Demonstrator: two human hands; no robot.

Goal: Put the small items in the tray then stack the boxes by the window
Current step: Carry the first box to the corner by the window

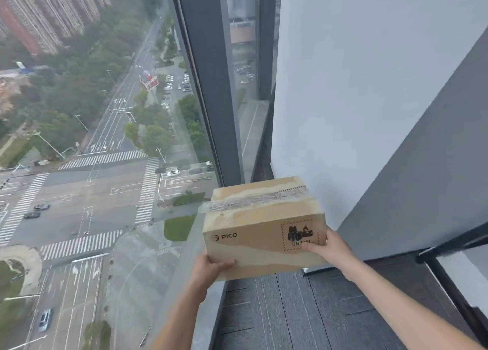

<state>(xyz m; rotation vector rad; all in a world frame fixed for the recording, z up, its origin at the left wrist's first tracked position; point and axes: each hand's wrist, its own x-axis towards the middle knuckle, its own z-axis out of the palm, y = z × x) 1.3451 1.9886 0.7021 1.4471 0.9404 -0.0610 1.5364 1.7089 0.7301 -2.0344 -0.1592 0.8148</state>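
Head view: both hands clamp the cardboard box (261, 228), left hand (208, 270) under its near-left corner, right hand (330, 246) on its right end, held over the dark floor (290, 315) in the window (105, 138) corner. Risk: left grip is only a corner hold, so the box could tip and drop skewed against the glass or white wall (356, 99).

The cardboard box (264, 225) fills the corner where the window glass (105, 138) meets the white wall (369, 85) — glass close on its left side, wall close behind and to its right. The left hand (208, 268) occupies the box's lower left corner and the right hand (330, 246) its right end, fingers (313, 246) lying over the printed label. Nearer the camera, the dark carpeted floor (290, 310) lies open between the glass and the grey wall panel (422, 191). A black frame (449, 246) juts in from the right — it narrows that side.
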